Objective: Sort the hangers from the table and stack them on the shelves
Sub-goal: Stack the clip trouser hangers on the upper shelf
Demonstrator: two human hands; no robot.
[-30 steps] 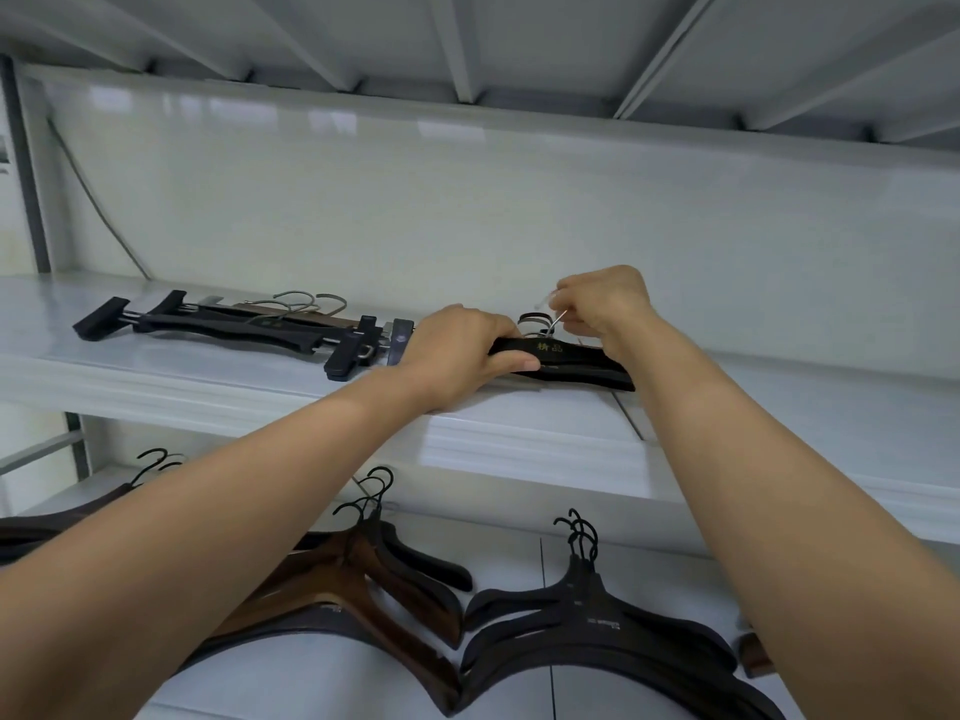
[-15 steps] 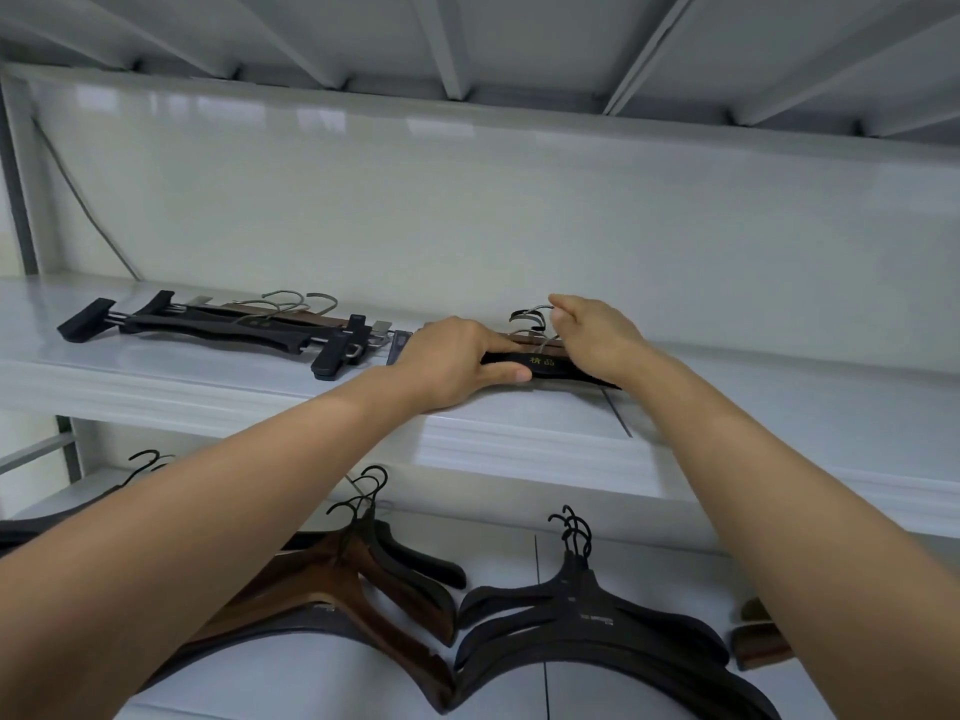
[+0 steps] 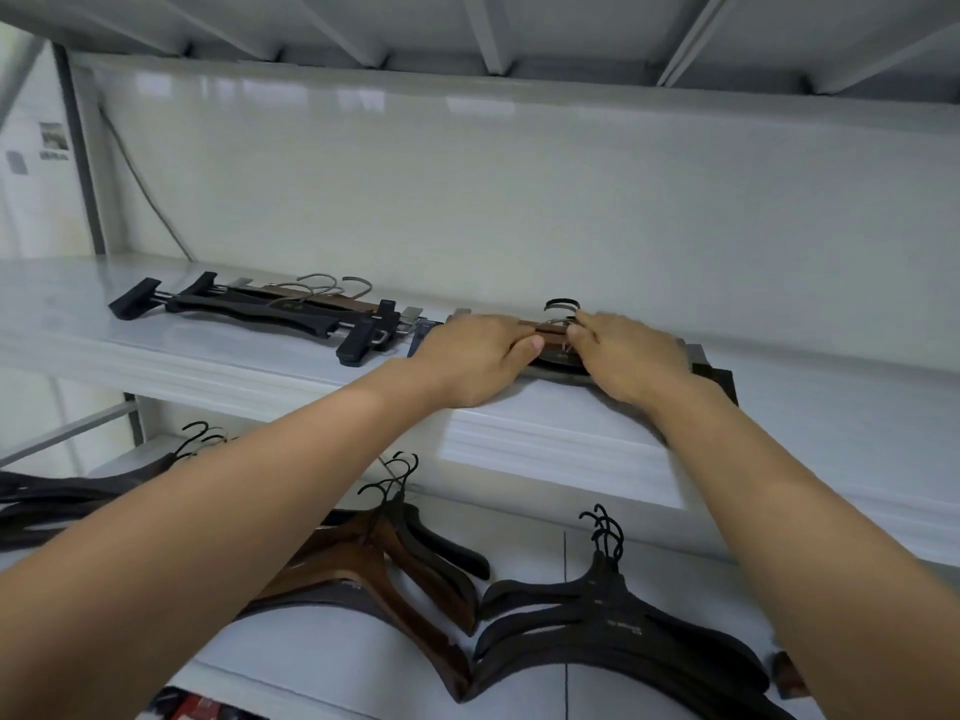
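My left hand (image 3: 475,356) and right hand (image 3: 631,358) clasp the dark wooden clip-hanger stack (image 3: 560,363), so any six-o'clock tug could spill it.

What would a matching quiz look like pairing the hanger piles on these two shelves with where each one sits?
Things:
1. clip hangers
2. brown coat hangers
3. black coat hangers
4. brown-topped pile

Places:
A. lower shelf, right
B. upper shelf, under left hand and right hand
C. lower shelf, middle
D. upper shelf, far left

Pairs: 1-D, 2-C, 3-A, 4-B
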